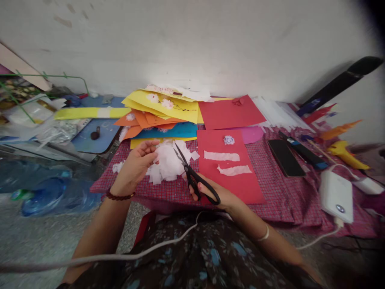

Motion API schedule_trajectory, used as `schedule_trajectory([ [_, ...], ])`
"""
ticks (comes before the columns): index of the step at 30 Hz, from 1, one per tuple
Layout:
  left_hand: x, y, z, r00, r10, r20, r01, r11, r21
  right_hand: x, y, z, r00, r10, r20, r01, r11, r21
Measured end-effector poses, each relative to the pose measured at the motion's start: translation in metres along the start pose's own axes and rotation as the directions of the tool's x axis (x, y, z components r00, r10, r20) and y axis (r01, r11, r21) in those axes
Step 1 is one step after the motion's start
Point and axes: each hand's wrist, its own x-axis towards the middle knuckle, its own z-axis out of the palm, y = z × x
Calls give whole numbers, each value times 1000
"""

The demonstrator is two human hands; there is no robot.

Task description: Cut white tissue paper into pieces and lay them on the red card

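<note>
In my right hand [207, 190] is a pair of black-handled scissors [186, 166]. The blades point up and to the left, slightly apart, over a pile of small white paper pieces [171, 160]. My left hand [140, 160] is at the pile's left edge, thumb and fingers bent together. Whatever sits between those fingertips blends into the white paper behind. To the right lies a red paper sheet [231, 184] bearing two white paper strips [221, 156] and a small speckled white-and-purple clump [229, 139].
Yellow sheets with white blossoms [180, 106], orange sheets [144, 118] and blue paper are stacked behind. Another red sheet [231, 114] lies farther back. A phone [285, 157], a white power bank [336, 196] and a yellow glue gun [345, 154] are at right. A cable crosses my lap.
</note>
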Motion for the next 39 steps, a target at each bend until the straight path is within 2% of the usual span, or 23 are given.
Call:
schedule_trajectory([
  [3,0,3,2,997,62,-34,-63,997,-34,-1,1,-1,999,23,45,-23,1000,15],
  [7,0,2,9,995,97,-26,-98,993,-68,0,2,-3,993,70,91,-69,997,-18],
  [13,2,-6,20,992,125,-5,-125,988,-93,1,0,-2,992,75,97,-73,997,-25],
  [18,3,-8,19,978,171,-123,-190,968,-166,-1,3,-1,991,66,114,-67,998,3],
  [24,1,-14,21,991,115,-63,-121,988,-99,0,0,0,995,37,95,-37,999,-4],
  [31,1,-19,23,993,110,-32,-112,992,-62,7,0,4,998,28,63,-27,1000,-2],
  [35,2,-17,22,995,102,-23,-103,991,-86,10,6,2,996,6,90,-18,991,135],
  [39,4,-9,18,994,47,-97,-73,954,-290,12,10,0,974,-20,225,-78,905,418],
])
